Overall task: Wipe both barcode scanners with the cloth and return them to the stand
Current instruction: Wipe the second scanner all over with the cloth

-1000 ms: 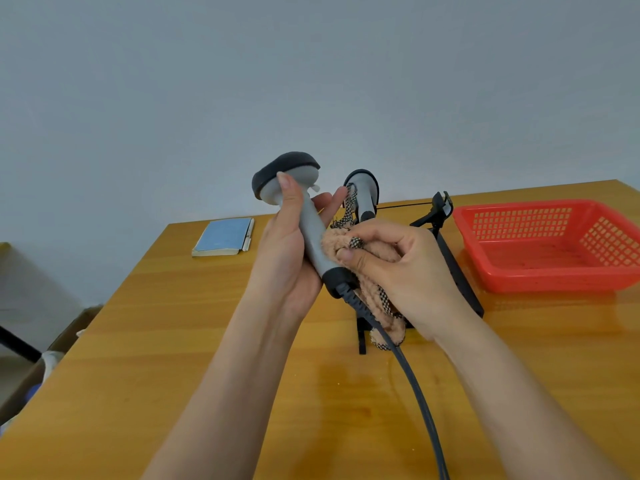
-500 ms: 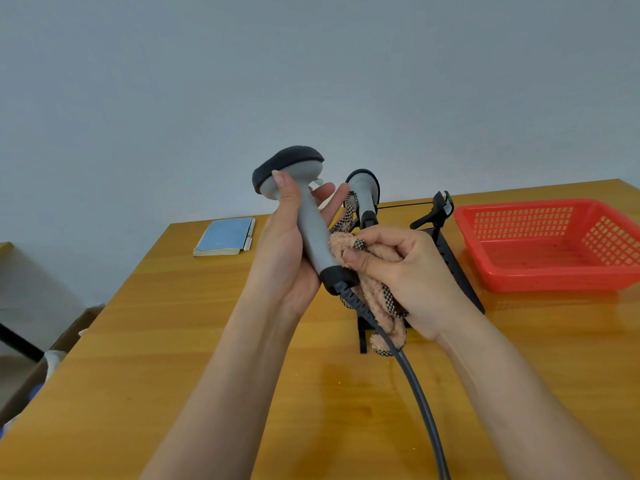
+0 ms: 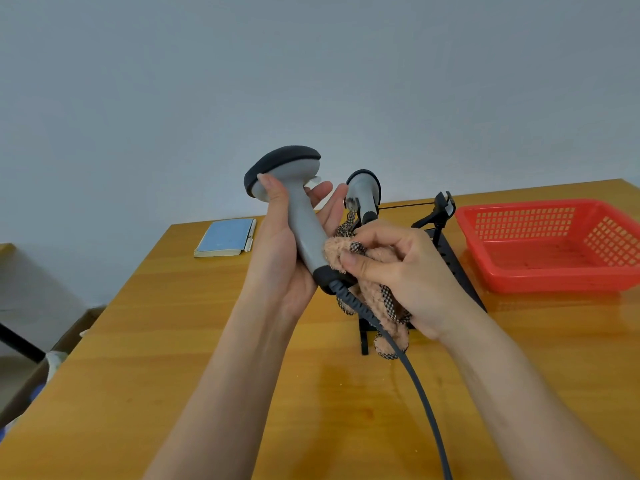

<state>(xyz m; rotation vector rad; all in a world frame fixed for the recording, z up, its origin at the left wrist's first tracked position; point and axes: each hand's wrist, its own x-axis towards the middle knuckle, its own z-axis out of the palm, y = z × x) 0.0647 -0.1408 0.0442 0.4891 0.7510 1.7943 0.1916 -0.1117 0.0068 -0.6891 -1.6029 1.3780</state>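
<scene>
My left hand [image 3: 280, 258] grips a grey barcode scanner [image 3: 303, 220] by its handle, head up and dark-rimmed, above the wooden table [image 3: 173, 341]. Its dark cable [image 3: 419, 393] runs down toward the near edge. My right hand [image 3: 401, 271] holds a fuzzy tan cloth [image 3: 382, 306] with checkered trim, pressed against the lower end of the handle. Behind my hands a second grey scanner [image 3: 362, 192] sits upright in the black stand [image 3: 453, 268], whose right cradle [image 3: 443, 206] holds nothing.
A red plastic basket [image 3: 550, 244] stands at the right back of the table. A blue notebook [image 3: 227, 236] with a pen lies at the back left. A cardboard box [image 3: 52, 355] sits on the floor beyond the left edge.
The cloth in my right hand has slid a little along the lower handle, and the scanner has tilted slightly upward in my left hand.
</scene>
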